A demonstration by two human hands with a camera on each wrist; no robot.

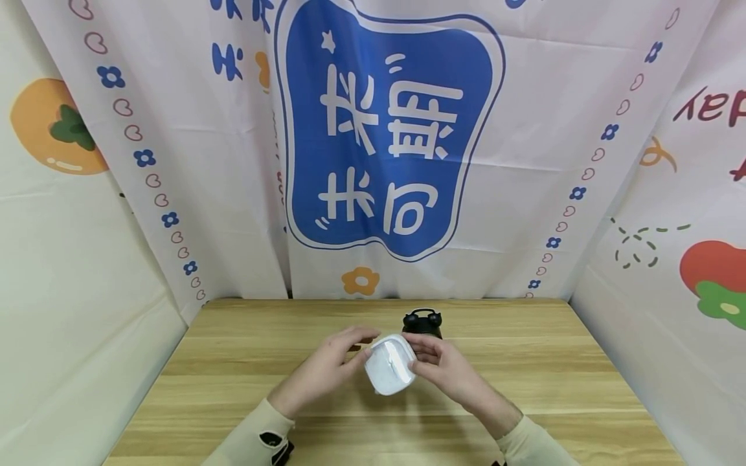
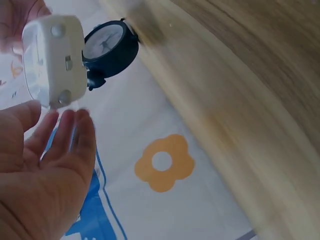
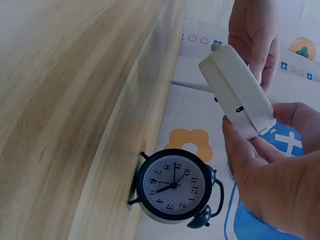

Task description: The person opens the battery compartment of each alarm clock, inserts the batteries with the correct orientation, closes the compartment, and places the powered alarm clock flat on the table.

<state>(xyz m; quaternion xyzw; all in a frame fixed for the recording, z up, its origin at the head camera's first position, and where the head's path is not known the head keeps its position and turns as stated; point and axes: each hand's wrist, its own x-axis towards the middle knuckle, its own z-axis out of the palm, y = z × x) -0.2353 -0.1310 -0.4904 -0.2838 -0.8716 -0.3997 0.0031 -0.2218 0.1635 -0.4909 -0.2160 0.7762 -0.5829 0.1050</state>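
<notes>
A white rounded-square clock (image 1: 390,366) with a glossy face is held tilted above the table between the two hands. My right hand (image 1: 445,369) grips its right side, thumb on one face and fingers on the other, as the right wrist view shows. My left hand (image 2: 50,170) is at the opposite edge with fingers extended and thumb apart; its fingertips are close to that edge, and I cannot tell whether they press on it. Small round feet and a switch show on the clock's side (image 2: 67,62). Behind it a black twin-bell alarm clock (image 3: 175,185) stands on the table.
The wood-grain table (image 1: 553,362) ends at a white printed curtain (image 1: 524,213) with a large blue sign. Printed cloth walls (image 1: 76,278) rise on the left and right. The black clock stands near the back, just beyond the right hand.
</notes>
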